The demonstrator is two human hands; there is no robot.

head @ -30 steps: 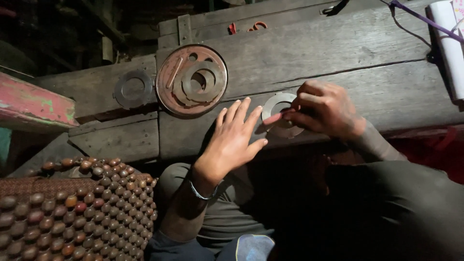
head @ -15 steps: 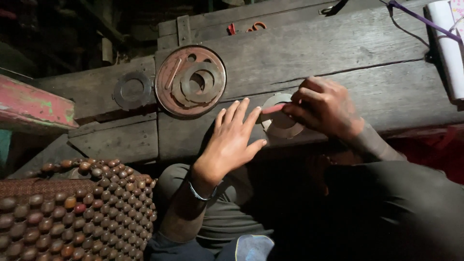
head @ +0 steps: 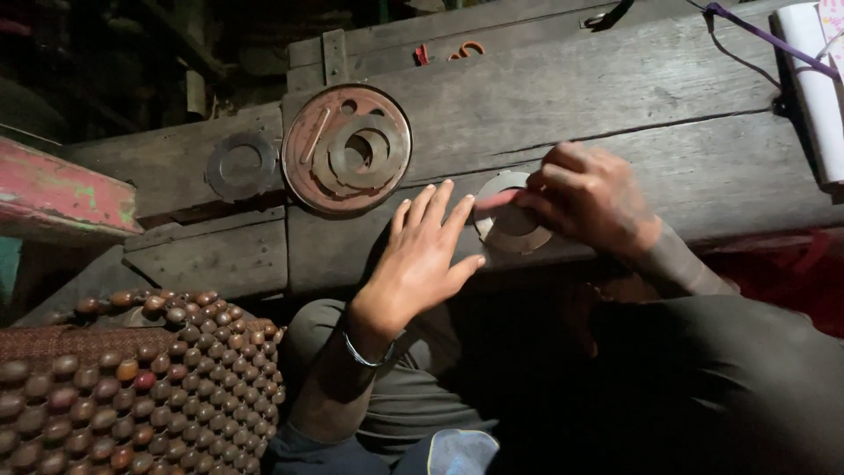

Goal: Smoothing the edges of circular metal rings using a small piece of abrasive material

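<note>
A grey metal ring (head: 514, 227) lies flat on the dark wooden bench (head: 615, 97). My left hand (head: 424, 255) rests with fingers spread, its fingertips pressing the ring's left edge. My right hand (head: 587, 195) grips a thin red stick-like tool (head: 492, 200) and holds its tip on the ring's top. To the left lies a large rusty round plate (head: 346, 149) with smaller rings on top of it. A dark ring (head: 241, 164) lies further left.
A mat of brown wooden beads (head: 132, 387) fills the lower left. A red painted beam (head: 53, 193) sticks in from the left. A white roll (head: 813, 88) and a purple cord (head: 756, 31) lie at the bench's right end. My knees sit below the bench edge.
My right hand and the red tool have shifted slightly around the ring's top. My left hand stays pressed at the ring's edge.
</note>
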